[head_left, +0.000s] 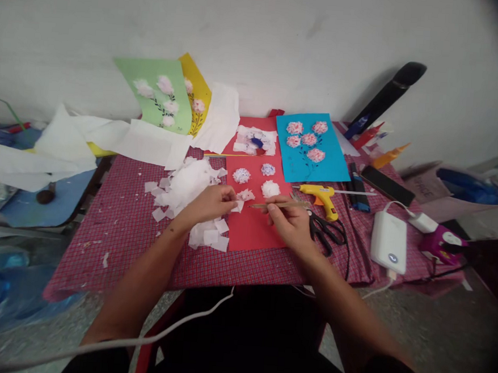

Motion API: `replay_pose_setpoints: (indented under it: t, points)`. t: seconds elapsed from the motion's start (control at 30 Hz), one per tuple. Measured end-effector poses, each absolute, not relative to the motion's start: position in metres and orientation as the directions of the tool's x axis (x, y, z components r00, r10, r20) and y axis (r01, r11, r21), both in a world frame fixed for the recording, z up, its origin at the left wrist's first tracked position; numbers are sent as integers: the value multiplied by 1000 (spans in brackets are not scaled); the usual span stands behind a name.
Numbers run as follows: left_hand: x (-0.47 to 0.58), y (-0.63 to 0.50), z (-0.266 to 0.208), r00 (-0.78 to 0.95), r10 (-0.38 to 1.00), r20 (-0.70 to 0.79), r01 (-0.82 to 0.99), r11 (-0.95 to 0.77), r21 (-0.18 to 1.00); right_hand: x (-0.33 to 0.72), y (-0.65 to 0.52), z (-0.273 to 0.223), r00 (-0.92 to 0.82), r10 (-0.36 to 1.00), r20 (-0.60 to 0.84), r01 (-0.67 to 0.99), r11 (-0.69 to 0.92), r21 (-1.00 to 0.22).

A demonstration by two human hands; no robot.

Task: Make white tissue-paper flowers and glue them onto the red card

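Pinching with bare, curled left hand (214,202); gripping pen-fashion with bare, bent-fingered right hand (291,222), near the left one.

red ppr (249,235), wht sqs (210,236), chkd cloth (122,200)

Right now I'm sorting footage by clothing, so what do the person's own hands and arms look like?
The left hand and right hand are bare and ungloved; the forearms are uncovered. Black sleeves show near the bottom edge.
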State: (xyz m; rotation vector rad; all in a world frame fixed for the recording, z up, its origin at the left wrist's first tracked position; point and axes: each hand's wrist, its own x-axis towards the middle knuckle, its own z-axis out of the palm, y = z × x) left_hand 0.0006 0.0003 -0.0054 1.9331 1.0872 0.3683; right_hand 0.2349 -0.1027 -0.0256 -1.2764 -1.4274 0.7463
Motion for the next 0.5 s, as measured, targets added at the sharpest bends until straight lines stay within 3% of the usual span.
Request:
replay_pose_setpoints:
  t: [0.23,0.5]
  points:
    - [20,-4,-29,547,801,-244,501,-80,862,227,-104,-31,16,910,414,508,350,-787]
    - [34,-10,-27,516,843,-152,600,-230,766,233,-108,-39,-1,895,446,577,365,-731]
